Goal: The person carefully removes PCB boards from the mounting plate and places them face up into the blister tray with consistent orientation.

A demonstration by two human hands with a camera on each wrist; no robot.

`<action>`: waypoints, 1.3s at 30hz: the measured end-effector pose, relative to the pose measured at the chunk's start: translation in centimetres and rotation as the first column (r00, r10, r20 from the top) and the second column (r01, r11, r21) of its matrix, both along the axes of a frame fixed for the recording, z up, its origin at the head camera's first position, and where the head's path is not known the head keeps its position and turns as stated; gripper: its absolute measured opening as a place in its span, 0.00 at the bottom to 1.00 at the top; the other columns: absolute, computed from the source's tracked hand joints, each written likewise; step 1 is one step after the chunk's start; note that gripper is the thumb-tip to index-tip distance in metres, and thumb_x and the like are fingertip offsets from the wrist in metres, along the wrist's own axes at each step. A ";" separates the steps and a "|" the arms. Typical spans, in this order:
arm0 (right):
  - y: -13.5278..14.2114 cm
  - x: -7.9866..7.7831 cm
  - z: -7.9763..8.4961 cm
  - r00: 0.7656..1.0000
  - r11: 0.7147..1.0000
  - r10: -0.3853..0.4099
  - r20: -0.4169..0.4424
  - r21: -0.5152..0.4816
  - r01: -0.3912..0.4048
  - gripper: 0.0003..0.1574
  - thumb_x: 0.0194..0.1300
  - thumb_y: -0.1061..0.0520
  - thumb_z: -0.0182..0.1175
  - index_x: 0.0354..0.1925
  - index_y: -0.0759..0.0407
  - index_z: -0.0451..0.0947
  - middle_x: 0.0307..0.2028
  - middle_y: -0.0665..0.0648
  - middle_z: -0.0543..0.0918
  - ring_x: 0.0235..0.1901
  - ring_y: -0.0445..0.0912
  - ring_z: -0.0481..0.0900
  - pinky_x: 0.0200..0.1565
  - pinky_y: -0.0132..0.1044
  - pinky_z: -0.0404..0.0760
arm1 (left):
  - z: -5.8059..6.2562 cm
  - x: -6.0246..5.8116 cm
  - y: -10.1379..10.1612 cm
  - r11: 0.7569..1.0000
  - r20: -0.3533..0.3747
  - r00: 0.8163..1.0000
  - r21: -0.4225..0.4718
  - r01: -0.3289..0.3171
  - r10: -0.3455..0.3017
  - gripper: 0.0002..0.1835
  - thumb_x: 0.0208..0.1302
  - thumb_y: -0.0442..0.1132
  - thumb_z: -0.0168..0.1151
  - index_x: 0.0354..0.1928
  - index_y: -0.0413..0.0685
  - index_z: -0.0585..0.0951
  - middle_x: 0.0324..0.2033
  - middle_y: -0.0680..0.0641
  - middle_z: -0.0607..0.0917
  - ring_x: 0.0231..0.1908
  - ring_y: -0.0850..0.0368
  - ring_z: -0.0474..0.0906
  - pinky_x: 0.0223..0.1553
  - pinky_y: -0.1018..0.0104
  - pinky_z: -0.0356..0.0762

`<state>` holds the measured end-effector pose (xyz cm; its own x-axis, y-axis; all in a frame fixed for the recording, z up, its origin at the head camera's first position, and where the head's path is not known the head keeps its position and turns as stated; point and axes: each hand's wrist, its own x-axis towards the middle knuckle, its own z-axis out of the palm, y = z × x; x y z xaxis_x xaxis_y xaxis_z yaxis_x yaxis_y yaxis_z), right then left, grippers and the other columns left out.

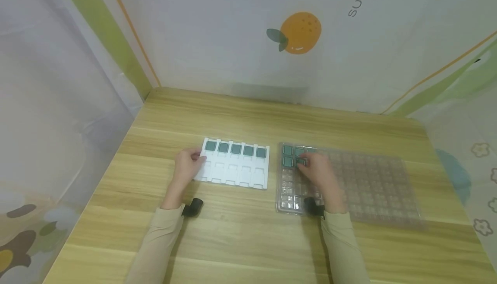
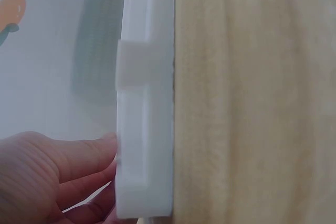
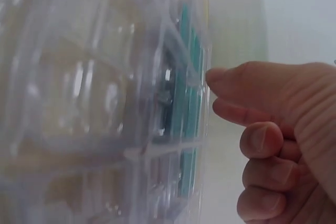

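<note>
A white plastic tray (image 1: 233,169) lies on the table, its far row of pockets filled with several small green square circuit boards (image 1: 236,149). My left hand (image 1: 187,165) grips this tray by its left edge; in the left wrist view the thumb (image 2: 86,156) presses against the tray's rim (image 2: 144,145). To the right, my right hand (image 1: 318,169) is over a clear plastic tray (image 1: 287,189), thumb and index finger pinching a green circuit board (image 1: 300,161) at its pocket. The right wrist view shows the other fingers curled, with green board edges (image 3: 193,72) beside the fingertips.
More green boards (image 1: 287,150) sit in the clear tray's far left corner, and its long pocketed part (image 1: 376,184) stretches right. Black wrist mounts (image 1: 193,207) are on both wrists. Beyond the wooden table (image 1: 233,249) hangs a printed cloth (image 1: 217,29).
</note>
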<state>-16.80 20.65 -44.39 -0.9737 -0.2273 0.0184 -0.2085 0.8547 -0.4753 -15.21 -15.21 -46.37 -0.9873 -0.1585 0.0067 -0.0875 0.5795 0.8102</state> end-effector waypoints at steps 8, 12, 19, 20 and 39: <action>-1.1 0.0 0.3 1.000 0.999 0.013 -0.028 0.039 -0.012 0.19 0.56 0.61 0.65 0.45 0.68 0.79 0.19 0.55 0.77 0.14 0.41 0.66 0.19 0.33 0.70 | 0.1 -0.1 0.0 1.000 -0.001 1.000 0.005 0.005 -0.005 0.16 0.58 0.26 0.61 0.47 0.23 0.77 0.40 0.27 0.81 0.41 0.36 0.79 0.45 0.51 0.80; -1.6 0.0 0.5 0.999 0.999 0.022 -0.025 0.036 -0.021 0.18 0.56 0.61 0.65 0.45 0.69 0.79 0.22 0.57 0.79 0.14 0.41 0.66 0.18 0.33 0.70 | 0.1 0.0 -0.1 1.000 0.001 1.000 0.007 0.004 -0.004 0.16 0.58 0.26 0.60 0.47 0.22 0.76 0.40 0.27 0.81 0.41 0.36 0.79 0.44 0.51 0.80; -2.3 -0.3 0.7 0.997 0.998 0.064 -0.052 0.031 -0.062 0.18 0.56 0.63 0.65 0.45 0.70 0.79 0.40 0.66 0.83 0.28 0.50 0.80 0.35 0.44 0.82 | 0.1 0.0 -0.1 1.000 0.008 1.000 0.005 0.003 -0.003 0.16 0.58 0.26 0.60 0.48 0.23 0.76 0.40 0.28 0.81 0.41 0.37 0.79 0.44 0.52 0.80; -2.5 -0.3 0.8 0.997 0.998 0.066 -0.049 0.027 -0.065 0.18 0.56 0.63 0.65 0.45 0.70 0.78 0.40 0.66 0.83 0.29 0.51 0.80 0.36 0.45 0.82 | 0.1 0.0 -0.1 1.000 0.008 1.000 0.004 0.003 -0.003 0.16 0.58 0.26 0.60 0.48 0.23 0.76 0.39 0.28 0.81 0.41 0.37 0.79 0.44 0.51 0.80; -5.9 -0.7 1.6 0.992 0.995 0.097 -0.079 -0.017 -0.099 0.18 0.54 0.66 0.64 0.46 0.68 0.79 0.30 0.60 0.82 0.17 0.42 0.65 0.21 0.32 0.70 | 0.0 0.0 -0.1 1.000 0.011 1.000 0.017 -0.001 0.001 0.16 0.58 0.27 0.61 0.48 0.23 0.77 0.39 0.28 0.81 0.41 0.37 0.80 0.44 0.51 0.80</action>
